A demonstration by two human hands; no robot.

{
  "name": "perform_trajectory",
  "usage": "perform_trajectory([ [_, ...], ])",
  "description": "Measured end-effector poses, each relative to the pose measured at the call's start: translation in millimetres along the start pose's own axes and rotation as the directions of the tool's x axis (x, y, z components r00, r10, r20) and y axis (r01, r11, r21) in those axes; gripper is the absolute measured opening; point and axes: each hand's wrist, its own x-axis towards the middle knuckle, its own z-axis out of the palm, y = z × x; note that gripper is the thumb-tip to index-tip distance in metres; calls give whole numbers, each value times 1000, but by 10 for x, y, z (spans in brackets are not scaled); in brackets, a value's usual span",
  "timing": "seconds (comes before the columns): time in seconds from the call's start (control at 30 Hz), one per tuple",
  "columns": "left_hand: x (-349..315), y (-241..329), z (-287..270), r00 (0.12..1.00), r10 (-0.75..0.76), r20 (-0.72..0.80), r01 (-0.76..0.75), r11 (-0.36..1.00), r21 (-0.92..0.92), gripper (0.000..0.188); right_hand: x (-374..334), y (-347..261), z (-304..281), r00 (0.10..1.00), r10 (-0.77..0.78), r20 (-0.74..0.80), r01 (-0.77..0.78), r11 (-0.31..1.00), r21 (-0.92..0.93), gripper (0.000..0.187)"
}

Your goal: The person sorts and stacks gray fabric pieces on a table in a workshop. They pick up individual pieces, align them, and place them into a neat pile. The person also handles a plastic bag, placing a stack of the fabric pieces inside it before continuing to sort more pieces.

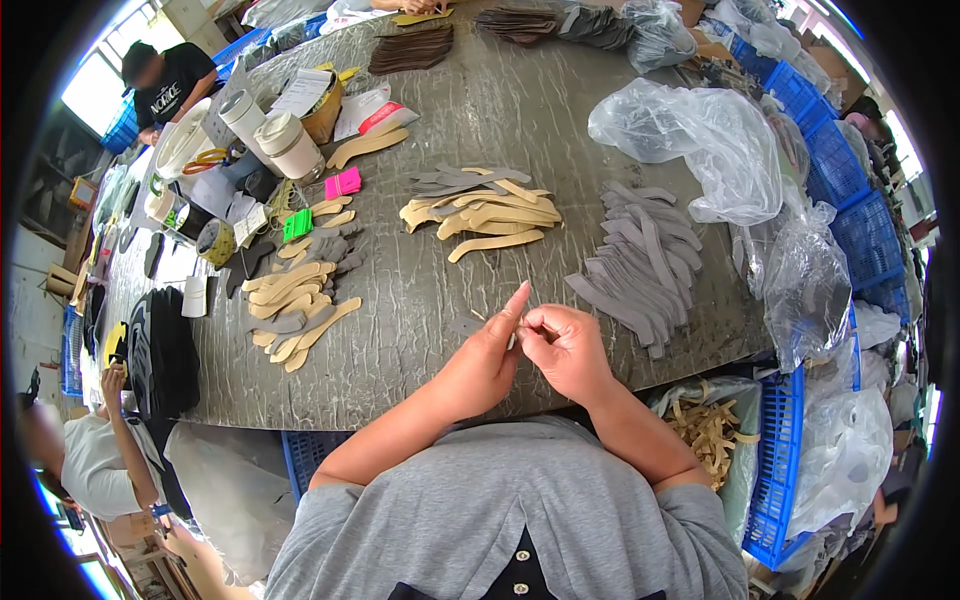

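On the table [400, 300], one mixed strip pile [290, 287] is mostly slanted up rightward; one mainly beige pile [500, 215] is laid near-crosswise. The left hand's [486, 360] index is extended, the right hand's [570, 348] fingertips narrowly pinched; whether anything is held cannot be told. One grey pile [640, 265] is slanted down rightward. Scraps [706, 430] are contained in a lined blue crate [780, 450].

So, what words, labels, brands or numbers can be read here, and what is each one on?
I won't copy out any lettering, but here is where it stands:
Black T-shirt at upper left: pale letters across its front, large enough to read.
White paper sheet at upper left: print too small to read.
Red-and-white packet: any print is too small to read.
Grey strips and tan strips: none that I can see.
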Motion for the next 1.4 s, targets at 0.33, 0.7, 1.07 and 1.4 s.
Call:
perform_trajectory([
  [0.33,52,62,-329,998,3,67,25,914,-405,60,-34,153,-11,978,157,138,-207,813,545,15],
  [0.7,72,120,-493,960,185,-211,-177,983,56,19,-17,195,-459,954,298,-23,-160,575,802,13],
  [1.07,-86,-407,-709,843,-516,-151,491,854,-173,7,-396,433,-793,855,518,-40,-457,787,414,23],
  [1.4,10,-420,-669,817,-567,-103,564,823,-65,13,-353,644,-357,908,416,-54,-403,901,159,10],
])
